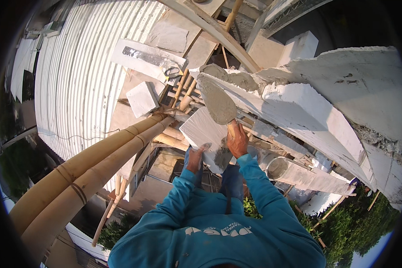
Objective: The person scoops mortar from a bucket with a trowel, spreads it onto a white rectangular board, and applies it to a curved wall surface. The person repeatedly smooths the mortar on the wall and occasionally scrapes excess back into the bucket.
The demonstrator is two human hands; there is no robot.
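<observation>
My right hand [237, 142] is closed around the wooden handle of a trowel [216, 99]. The trowel's blade is coated in grey mortar and points away from me, close to the top of a white block wall [295, 120]. Wet mortar [243, 81] lies along that wall's far edge. My left hand [195, 159] grips the near left edge of a white lightweight block [202, 129], held tilted in front of my legs. A dark grey patch of mortar [222, 157] marks the block's near right part, beside my right wrist.
Thick bamboo poles [94, 176] slant across the left side. Beyond lie a loose white block [142, 99] and a hand saw [149, 58] on a pale slab. A round container of mortar [277, 167] stands right of my arm. Corrugated roofing [82, 76] spreads at far left.
</observation>
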